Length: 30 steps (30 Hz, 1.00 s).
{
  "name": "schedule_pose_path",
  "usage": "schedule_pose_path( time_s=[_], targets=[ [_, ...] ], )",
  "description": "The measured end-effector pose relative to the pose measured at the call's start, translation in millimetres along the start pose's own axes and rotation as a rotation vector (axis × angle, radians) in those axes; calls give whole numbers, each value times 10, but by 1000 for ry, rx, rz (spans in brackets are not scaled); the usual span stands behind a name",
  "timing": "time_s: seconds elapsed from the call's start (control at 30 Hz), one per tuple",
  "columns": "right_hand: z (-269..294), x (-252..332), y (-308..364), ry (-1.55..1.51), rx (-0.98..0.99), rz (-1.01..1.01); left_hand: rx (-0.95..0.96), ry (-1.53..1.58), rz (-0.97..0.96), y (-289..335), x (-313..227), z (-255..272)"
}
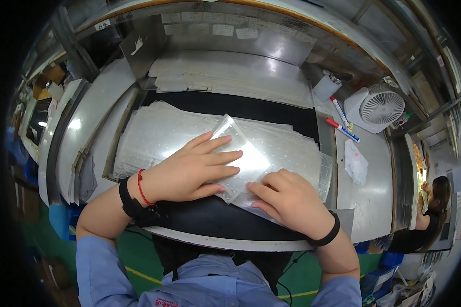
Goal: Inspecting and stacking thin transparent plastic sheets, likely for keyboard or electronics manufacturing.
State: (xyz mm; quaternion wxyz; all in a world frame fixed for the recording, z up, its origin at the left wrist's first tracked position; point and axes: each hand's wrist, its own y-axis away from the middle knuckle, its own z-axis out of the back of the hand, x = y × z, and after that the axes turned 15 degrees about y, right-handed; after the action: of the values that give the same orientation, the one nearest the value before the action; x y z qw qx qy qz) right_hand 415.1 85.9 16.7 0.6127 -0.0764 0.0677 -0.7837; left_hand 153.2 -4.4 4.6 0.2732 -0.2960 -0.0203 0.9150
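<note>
A small clear, shiny sheet (251, 159) lies at an angle on a wide stack of translucent sheets (159, 130) with small dots. My left hand (194, 166) rests flat on its left part, fingers spread. At its lower right side is my right hand (292, 197), with fingers curled and the thumb and index finger at the sheet's edge. The exact grip there is partly hidden. Under the stack spreads a black mat (205, 220).
More flat sheets (230, 71) lie behind the mat. On the right are a white fan (381, 108), a bottle (327, 86), markers (342, 129) and a crumpled white cloth (355, 162). A metal panel (271, 43) stands at the back. Another person (435, 204) sits far right.
</note>
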Motion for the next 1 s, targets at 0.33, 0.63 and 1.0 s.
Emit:
schedule_pose_path(
  time_s=[0.33, 0.63, 1.0],
  targets=[
    [0, 26, -13, 141, -5, -7, -16, 8, -5, 18, 26, -16],
    [18, 79, 6, 232, 16, -36, -7, 43, 4, 34, 46, -22],
    [27, 81, 0, 289, -15, -9, -6, 38, 2, 46, 53, -24]
  ],
)
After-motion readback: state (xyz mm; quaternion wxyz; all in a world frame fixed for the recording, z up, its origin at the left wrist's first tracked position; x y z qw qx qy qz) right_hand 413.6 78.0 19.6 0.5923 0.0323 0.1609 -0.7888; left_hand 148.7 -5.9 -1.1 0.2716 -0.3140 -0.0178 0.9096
